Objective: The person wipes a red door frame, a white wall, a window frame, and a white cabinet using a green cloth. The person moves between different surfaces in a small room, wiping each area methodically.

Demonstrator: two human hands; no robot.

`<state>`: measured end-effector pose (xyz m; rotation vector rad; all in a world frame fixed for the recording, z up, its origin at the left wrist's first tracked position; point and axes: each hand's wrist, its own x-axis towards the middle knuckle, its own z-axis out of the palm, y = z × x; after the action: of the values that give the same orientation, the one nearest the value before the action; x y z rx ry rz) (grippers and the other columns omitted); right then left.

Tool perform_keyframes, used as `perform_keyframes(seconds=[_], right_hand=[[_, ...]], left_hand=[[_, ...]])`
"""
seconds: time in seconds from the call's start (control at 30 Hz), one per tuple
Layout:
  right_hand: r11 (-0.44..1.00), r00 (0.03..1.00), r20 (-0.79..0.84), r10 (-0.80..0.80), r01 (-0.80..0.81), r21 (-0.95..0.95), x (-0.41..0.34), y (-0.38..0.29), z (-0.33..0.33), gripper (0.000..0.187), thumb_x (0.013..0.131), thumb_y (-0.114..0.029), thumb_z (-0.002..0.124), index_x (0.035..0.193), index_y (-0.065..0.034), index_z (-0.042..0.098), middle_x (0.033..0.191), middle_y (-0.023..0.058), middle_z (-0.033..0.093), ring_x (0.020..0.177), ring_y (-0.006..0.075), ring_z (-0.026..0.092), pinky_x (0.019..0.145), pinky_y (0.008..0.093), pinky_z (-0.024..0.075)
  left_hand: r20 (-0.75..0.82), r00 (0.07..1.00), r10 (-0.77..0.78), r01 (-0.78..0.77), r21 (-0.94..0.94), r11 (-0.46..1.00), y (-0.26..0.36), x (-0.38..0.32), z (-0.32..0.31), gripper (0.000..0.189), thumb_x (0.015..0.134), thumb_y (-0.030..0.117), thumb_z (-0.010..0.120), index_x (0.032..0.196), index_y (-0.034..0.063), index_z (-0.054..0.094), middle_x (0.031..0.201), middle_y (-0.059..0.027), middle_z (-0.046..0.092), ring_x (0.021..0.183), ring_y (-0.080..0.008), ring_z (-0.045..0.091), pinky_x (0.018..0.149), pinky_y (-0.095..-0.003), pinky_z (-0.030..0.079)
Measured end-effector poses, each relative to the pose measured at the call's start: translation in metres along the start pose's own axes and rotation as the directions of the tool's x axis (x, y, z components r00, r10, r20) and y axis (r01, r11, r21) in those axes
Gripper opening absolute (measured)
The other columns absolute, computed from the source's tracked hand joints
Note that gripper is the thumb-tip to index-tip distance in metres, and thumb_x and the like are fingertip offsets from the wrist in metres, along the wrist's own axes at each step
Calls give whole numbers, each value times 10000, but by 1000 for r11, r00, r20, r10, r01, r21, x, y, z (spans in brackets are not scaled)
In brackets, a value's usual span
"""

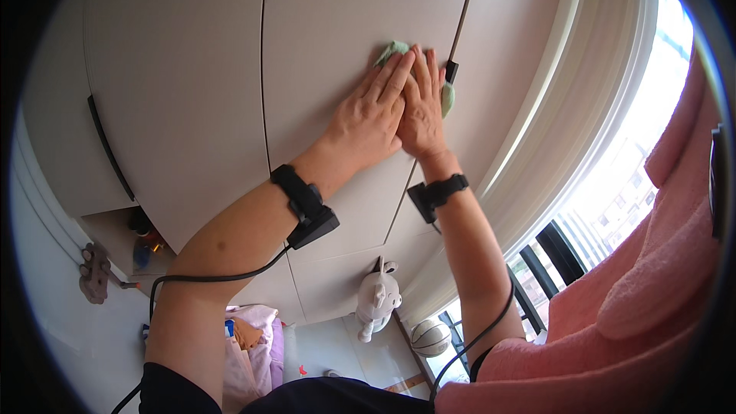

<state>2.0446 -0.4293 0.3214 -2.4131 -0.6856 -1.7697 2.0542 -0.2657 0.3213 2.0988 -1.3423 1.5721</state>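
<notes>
My left hand [368,118] and my right hand [422,109] lie side by side, flat against a beige cabinet door [339,17]. Under them is a pale green cloth [393,52], pressed to the door. It shows above my left fingers and at the right of my right hand; my hands hide the rest. The left fingertips overlap the cloth's upper part, and the two thumbs lie close together. A small black door handle [452,72] sits just right of my right fingers. Each wrist wears a black strap with a cabled device.
An open niche [129,236] holds small items at lower left. A long black handle [109,149] runs up the left door. A plush toy [377,302], a basketball [431,338] and folded pink bedding [253,345] lie below. Cream curtains [598,86] and pink fabric [644,299] hang at right.
</notes>
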Motion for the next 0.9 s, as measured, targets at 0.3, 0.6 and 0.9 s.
perform_keyframes(seconds=[0.3,0.6,0.9], right_hand=[[992,988,95,119,-113,-65,-166,-28,40,596,967,-113,564,1534,-4,419,1659,226,290,1550,470,217,1239,606,206],[980,981,69,183,-176,-95,-220,-9,-24,525,892,127,509,1360,-67,645,1499,182,543,1403,423,501,1134,498,455],[941,951,-277,135,-211,-266,8,76,-49,551,935,65,471,1467,-52,551,1551,182,492,1470,413,394,1224,508,299]], left_hand=[[192,970,146,-174,137,975,50,-112,41,588,930,198,535,1453,-70,518,1722,-159,165,1601,-264,140,1308,-386,143],[82,968,239,-231,-99,968,2,-111,-18,651,833,97,619,1478,153,545,1664,-103,362,1552,-247,315,1275,-476,218],[-62,995,-75,91,337,937,-108,-72,-82,779,921,439,618,1627,266,337,1739,-31,175,1598,-214,171,1288,-552,137]])
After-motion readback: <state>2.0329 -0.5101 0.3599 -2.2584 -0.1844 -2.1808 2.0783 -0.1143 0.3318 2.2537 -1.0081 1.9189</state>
